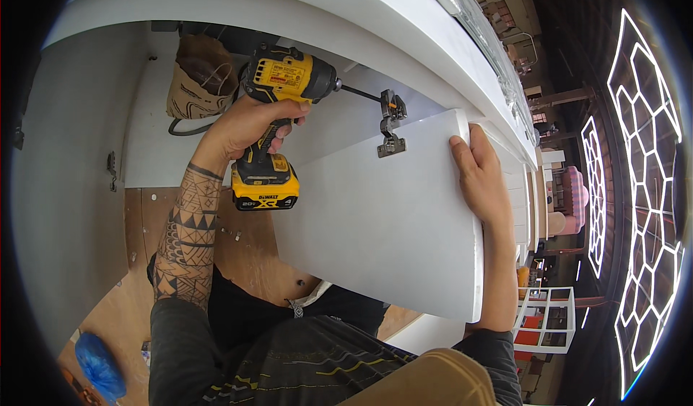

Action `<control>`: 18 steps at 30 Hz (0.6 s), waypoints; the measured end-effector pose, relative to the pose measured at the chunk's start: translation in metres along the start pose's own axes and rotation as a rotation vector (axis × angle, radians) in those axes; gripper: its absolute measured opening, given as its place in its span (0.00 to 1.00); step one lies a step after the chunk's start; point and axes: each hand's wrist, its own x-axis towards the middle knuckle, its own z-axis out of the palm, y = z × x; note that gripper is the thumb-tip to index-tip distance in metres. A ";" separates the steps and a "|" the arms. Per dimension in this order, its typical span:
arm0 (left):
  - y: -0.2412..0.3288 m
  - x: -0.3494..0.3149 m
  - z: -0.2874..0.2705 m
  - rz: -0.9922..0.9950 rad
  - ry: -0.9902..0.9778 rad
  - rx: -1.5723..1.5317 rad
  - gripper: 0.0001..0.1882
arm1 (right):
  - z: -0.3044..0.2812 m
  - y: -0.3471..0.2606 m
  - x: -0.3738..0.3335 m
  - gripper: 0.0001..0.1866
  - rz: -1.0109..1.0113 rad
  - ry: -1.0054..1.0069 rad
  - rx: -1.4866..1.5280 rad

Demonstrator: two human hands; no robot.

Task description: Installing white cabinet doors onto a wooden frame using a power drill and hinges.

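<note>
My left hand (pixel 261 126), at the end of a tattooed forearm, is wrapped round the grip of a yellow and black cordless impact driver (pixel 285 74). Its long dark bit points right and its tip meets a metal cabinet hinge (pixel 390 110). That hinge joins the cabinet's inner side to a white cabinet door (pixel 368 211), which stands swung out over my lap. Over on the right, my right hand (pixel 482 171) grips the door's edge, fingers curled over its corner. Whether the bit sits in a screw head cannot be made out.
Inside the white cabinet stands a brown paper bag (pixel 201 81) with a dark cable beside it. A second door (pixel 72 160) hangs open at left, a hinge (pixel 112 169) on it. Small bits lie on the wooden floor (pixel 245 240). A blue plastic bag (pixel 99 366) lies lower left.
</note>
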 end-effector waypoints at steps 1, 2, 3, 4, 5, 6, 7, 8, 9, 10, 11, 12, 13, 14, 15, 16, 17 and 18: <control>0.001 -0.001 0.002 -0.007 0.006 -0.001 0.14 | 0.000 0.000 0.000 0.21 -0.025 0.013 0.007; 0.002 -0.001 0.003 -0.014 0.012 -0.002 0.13 | 0.001 0.001 0.000 0.21 -0.023 0.014 0.006; 0.002 -0.001 0.004 -0.014 0.011 -0.002 0.13 | 0.001 0.001 0.000 0.21 -0.018 0.010 0.000; 0.002 -0.001 0.004 -0.012 0.013 -0.005 0.13 | 0.001 0.002 0.000 0.21 -0.013 0.006 -0.006; 0.001 -0.001 0.004 -0.010 0.016 -0.009 0.13 | 0.001 0.002 0.000 0.21 -0.012 0.006 -0.008; 0.000 -0.001 0.003 -0.009 0.020 -0.009 0.13 | 0.001 0.002 0.000 0.21 -0.007 0.003 -0.006; -0.001 0.000 0.002 -0.004 0.025 -0.017 0.14 | 0.001 0.001 0.000 0.21 -0.003 -0.001 -0.005; -0.001 -0.001 0.002 0.001 0.030 -0.026 0.16 | 0.001 0.000 0.001 0.21 -0.006 -0.002 -0.004; 0.000 -0.002 0.002 0.001 0.031 -0.026 0.16 | 0.001 -0.001 0.001 0.21 -0.002 -0.003 -0.004; 0.000 -0.003 0.003 -0.011 0.037 -0.019 0.15 | 0.001 -0.001 0.001 0.21 0.002 -0.004 -0.004; 0.001 -0.004 0.004 -0.023 0.043 -0.012 0.15 | 0.001 -0.002 0.001 0.21 0.000 -0.003 -0.003; 0.002 -0.005 0.004 -0.020 0.041 -0.009 0.15 | 0.000 -0.002 0.001 0.22 0.002 -0.004 -0.016; 0.001 -0.004 0.004 -0.018 0.032 -0.035 0.15 | -0.001 -0.002 0.001 0.22 0.004 -0.005 -0.028; 0.000 -0.004 0.004 -0.016 0.023 -0.061 0.15 | -0.001 -0.002 0.002 0.22 0.002 0.001 -0.027; -0.002 -0.003 0.004 -0.011 0.019 -0.056 0.15 | 0.000 0.001 0.004 0.22 -0.005 -0.003 -0.026; -0.004 -0.003 0.005 -0.008 0.030 -0.075 0.14 | 0.002 0.003 0.005 0.23 -0.013 -0.007 -0.024; -0.006 -0.004 0.006 -0.004 0.041 -0.093 0.14 | 0.004 0.007 0.007 0.23 -0.015 0.002 -0.021; -0.006 -0.005 0.007 0.006 0.037 -0.086 0.14 | 0.005 0.009 0.009 0.23 -0.026 -0.001 -0.001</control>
